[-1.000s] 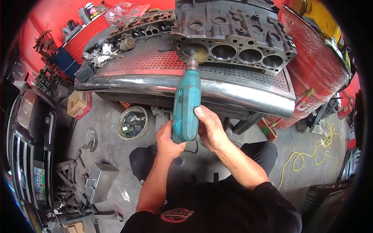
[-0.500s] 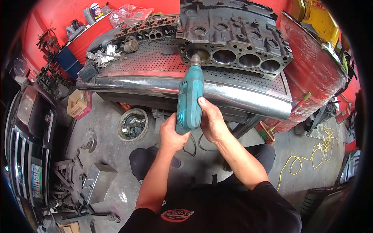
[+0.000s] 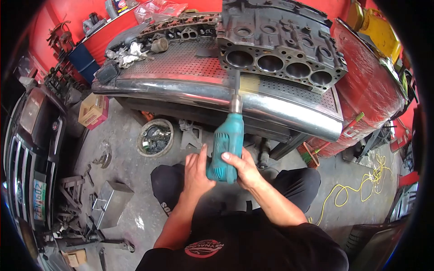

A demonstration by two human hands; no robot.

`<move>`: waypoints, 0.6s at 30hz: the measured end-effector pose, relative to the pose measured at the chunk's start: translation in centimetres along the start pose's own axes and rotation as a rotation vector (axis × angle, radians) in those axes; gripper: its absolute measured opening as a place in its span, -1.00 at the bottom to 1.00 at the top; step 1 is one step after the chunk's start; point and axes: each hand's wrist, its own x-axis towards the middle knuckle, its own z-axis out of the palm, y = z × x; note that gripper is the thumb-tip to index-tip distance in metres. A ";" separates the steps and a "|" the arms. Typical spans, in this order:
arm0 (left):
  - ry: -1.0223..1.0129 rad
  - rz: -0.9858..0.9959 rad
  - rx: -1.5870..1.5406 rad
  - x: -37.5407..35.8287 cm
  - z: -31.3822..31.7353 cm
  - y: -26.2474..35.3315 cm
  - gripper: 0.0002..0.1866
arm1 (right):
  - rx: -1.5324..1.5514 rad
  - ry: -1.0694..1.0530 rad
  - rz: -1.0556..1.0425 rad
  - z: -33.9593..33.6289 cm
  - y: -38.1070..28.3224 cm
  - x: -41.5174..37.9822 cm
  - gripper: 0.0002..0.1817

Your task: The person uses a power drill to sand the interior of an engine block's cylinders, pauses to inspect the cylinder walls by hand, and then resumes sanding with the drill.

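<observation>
Drill upright, bit toward engine block; both hands grasping, tip seemingly clear.

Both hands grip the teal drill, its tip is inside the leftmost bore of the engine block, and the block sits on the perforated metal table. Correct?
Not quite. In the head view the teal drill is clear of the engine block; its tip hangs in front of the block, outside the leftmost bore. The rest holds: left hand and right hand grip it, block on the perforated metal table.

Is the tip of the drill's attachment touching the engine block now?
Apart. In the head view the drill is pulled back; its attachment ends over the perforated table, short of the engine block.
</observation>
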 end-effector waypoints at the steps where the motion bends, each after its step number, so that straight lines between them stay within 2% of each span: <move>1: 0.005 0.034 0.056 -1.2 0.3 -0.5 0.04 | -0.019 -0.003 0.035 -0.1 0.6 -0.4 -0.39; 4: 0.045 0.061 0.139 -4.3 0.9 -1.0 0.11 | -0.057 -0.029 0.113 -0.5 1.9 -1.0 -0.41; 11: -0.138 -0.133 0.182 -6.6 0.4 -0.1 0.17 | -0.137 -0.120 0.179 -3.2 3.7 -0.4 -0.37; 14: -0.167 -0.126 0.193 -7.1 0.6 -0.4 0.22 | -0.189 -0.180 0.196 -4.5 3.7 0.1 -0.28; 18: -0.262 -0.149 0.243 -6.8 -0.4 -0.4 0.12 | -0.199 -0.255 0.196 -5.8 4.0 0.5 -0.24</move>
